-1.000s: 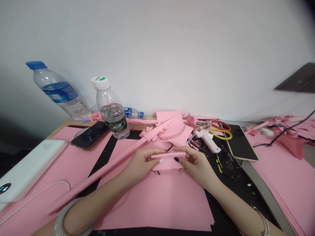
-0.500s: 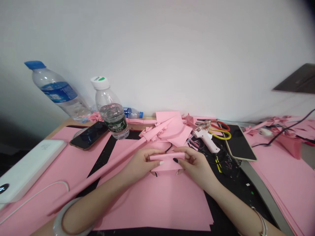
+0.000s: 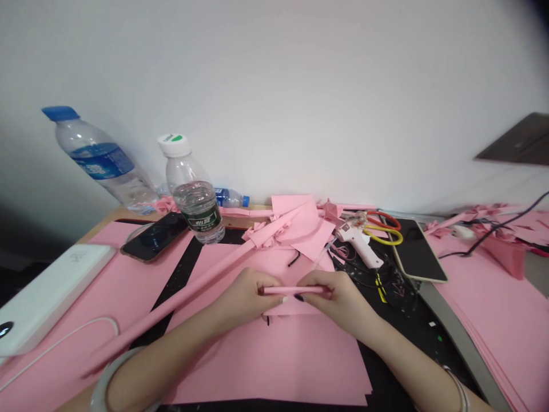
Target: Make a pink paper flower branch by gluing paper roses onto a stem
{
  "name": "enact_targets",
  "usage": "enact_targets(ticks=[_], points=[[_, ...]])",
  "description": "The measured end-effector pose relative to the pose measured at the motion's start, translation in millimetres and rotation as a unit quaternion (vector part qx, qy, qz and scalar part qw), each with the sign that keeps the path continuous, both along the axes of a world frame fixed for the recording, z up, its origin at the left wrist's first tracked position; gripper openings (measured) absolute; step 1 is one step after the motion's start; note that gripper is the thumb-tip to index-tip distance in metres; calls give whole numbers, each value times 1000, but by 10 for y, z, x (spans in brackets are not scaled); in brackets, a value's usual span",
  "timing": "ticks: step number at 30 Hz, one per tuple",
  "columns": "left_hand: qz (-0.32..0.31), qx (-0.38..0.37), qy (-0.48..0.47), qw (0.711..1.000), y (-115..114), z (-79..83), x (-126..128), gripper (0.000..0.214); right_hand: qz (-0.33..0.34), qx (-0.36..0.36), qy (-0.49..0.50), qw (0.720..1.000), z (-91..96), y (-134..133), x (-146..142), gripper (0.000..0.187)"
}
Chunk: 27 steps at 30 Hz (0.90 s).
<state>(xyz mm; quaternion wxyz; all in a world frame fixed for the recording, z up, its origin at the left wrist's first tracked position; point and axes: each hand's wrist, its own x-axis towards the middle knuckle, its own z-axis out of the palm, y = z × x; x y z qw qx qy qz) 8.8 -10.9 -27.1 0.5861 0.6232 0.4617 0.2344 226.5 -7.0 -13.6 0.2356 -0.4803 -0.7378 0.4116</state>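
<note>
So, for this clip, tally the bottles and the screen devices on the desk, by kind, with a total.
Bottles: 3 (blue-cap bottle, white-cap bottle, lying bottle)
Screen devices: 2 (phone, larger phone or tablet)
Total: 5

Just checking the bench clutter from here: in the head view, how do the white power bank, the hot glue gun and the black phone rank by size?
1. The white power bank looks largest.
2. The black phone and the hot glue gun look about alike, and differing nearness to the camera could mislead, so I won't rank them.
</note>
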Motion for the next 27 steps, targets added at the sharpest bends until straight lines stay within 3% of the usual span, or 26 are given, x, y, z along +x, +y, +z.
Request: enact_targets(ticks=[10,14,19,24,27], points=[[-71,60,25,995,-45,20,9,31,56,-4,-23,998,29,-78,-34,19],[-82,35,17,996,-55,21,10,29,59,16,-12,998,28,-92,-44,26],[-66,20,3,998,-35,24,20,31,-11,37,-13,999,4,-66,-23,41],[-32,-30,-18,999,-20,59,25,23,22,24,-37,999,44,19,42,29],[-18,-47,-31,998,-10,72,19,21,2,46,-51,998,49,56,82,39]])
